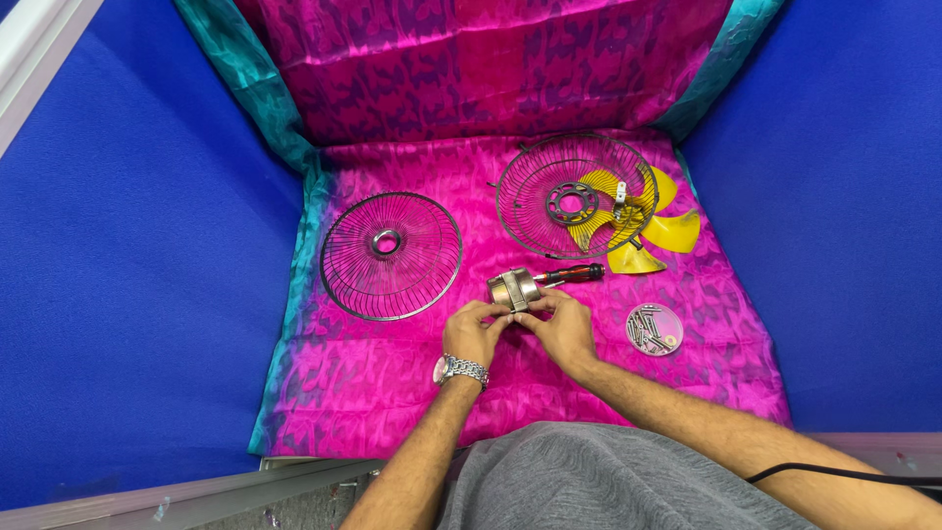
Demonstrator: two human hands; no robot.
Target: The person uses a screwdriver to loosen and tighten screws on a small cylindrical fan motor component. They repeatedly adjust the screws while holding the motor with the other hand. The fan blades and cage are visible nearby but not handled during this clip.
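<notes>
Head camera looks down on my two hands meeting at the middle of the pink cloth (392, 393). My left hand (476, 329), with a metal watch (459, 370) on its wrist, and my right hand (562, 326) are drawn close together, fingertips pinching the near edge of a small round metal motor housing (514, 288), which lies on the cloth just ahead of the knuckles. Whether something tiny sits between the fingertips I cannot tell.

I judge the step in hand to be fine work on the motor: seating or loosening a small fastener by finger. The next move would call for a steady grip from one hand while the other reaches for a tool.

Touching the motor's far side lies a screwdriver with a red and black handle (579, 274). To my right, near the right hand, a small clear dish of screws (654, 329) waits. Further out, one wire fan guard (391, 255) lies on the left; a second guard (575, 194) rests partly over the yellow fan blade (672, 232). Blue walls (128, 245) close in both sides.
</notes>
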